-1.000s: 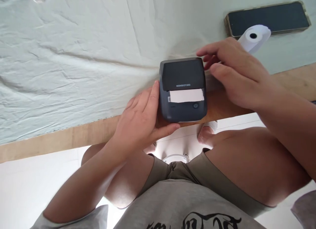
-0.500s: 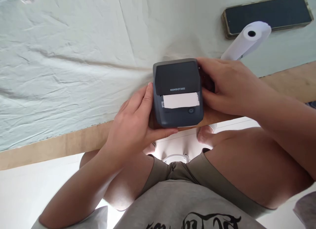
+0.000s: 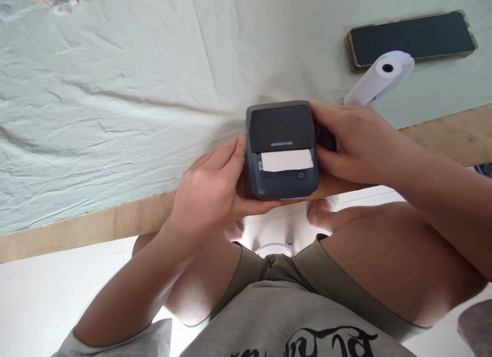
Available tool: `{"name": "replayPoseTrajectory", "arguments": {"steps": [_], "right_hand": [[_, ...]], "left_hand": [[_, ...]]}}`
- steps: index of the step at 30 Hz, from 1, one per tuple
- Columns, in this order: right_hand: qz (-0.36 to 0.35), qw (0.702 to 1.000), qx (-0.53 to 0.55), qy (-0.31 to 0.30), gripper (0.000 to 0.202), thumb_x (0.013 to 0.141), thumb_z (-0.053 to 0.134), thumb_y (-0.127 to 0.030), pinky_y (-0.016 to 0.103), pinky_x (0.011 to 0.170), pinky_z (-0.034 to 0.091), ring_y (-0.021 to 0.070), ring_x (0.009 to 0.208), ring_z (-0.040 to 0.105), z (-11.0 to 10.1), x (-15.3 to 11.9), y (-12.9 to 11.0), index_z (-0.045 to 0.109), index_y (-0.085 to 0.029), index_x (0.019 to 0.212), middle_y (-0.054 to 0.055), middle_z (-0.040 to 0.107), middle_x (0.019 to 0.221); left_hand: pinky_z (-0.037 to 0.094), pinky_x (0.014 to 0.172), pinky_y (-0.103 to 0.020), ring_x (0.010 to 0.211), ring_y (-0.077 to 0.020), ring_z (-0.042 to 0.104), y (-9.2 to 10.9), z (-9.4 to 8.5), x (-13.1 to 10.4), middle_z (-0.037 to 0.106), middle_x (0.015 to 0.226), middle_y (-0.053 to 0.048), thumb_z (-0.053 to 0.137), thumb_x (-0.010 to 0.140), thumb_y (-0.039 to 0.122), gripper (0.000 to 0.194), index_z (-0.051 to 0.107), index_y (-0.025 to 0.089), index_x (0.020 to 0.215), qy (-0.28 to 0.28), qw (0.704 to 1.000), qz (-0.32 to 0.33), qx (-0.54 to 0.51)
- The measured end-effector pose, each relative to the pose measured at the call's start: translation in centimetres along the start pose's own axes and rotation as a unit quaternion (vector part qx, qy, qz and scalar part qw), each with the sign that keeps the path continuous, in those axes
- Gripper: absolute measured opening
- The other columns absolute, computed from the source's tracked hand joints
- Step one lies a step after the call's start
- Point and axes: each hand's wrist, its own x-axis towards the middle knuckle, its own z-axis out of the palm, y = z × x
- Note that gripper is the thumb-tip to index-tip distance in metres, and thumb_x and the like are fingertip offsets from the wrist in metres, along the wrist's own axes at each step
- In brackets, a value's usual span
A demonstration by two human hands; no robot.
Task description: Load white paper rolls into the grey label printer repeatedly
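While the left hand (image 3: 209, 190) cups the left side and near edge of the dark label printer (image 3: 282, 126), thumb spread along the front, the right hand (image 3: 359, 136) has its fingers curled partly closed against the right side. Printer at worktop (image 3: 134, 216) edge, paper strip (image 3: 287, 160) out its slot. Paper roll (image 3: 369, 82) beside phone (image 3: 411, 39), upper right.

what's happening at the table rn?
A person has both bare hands, left and right, on the sides of a dark NIIMBOT printer at the table's wooden edge. A white paper strip sticks out of its front. A paper roll stands beside a phone.
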Motion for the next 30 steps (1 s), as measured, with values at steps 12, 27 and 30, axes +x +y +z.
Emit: {"name": "replayPoseTrajectory", "arguments": {"steps": [12,27,30], "right_hand": [[0.031,0.988,0.126,0.088,0.076,0.084,0.08,-0.056,0.023,0.065,0.038,0.0041,0.07,0.051,-1.0,-0.6,-1.3,0.059,-0.023,0.15,-0.002,0.055,0.076],[0.006,0.985,-0.005,0.171,0.021,0.096,0.067,-0.038,0.045,0.129,0.058,0.0047,0.08,0.061,-2.8,2.0,-4.5,0.075,-0.019,0.099,-0.002,0.067,0.085],[0.05,0.99,-0.116,0.064,0.018,0.094,0.068,-0.034,0.045,0.111,0.059,0.0117,0.087,0.062,-2.6,3.3,-5.1,0.077,-0.023,0.106,-0.001,0.069,0.088]], "left_hand": [[0.049,0.135,-0.061,0.163,-0.0458,0.057,0.0,0.5,-0.4,0.058,0.175,-0.025,0.076,0.099,0.075,0.11,0.036,0.012,0.18,-0.063,0.997,-0.02,-0.029],[0.048,0.134,-0.059,0.164,-0.0465,0.054,-0.5,0.8,-0.7,0.053,0.178,-0.027,0.063,0.102,0.087,0.117,0.031,0.008,0.182,-0.06,0.998,0.006,-0.004],[0.049,0.133,-0.061,0.164,-0.0475,0.054,-0.5,0.9,-0.8,0.052,0.178,-0.03,0.066,0.103,0.082,0.116,0.029,0.006,0.182,-0.058,0.998,0.016,0.001]]}}
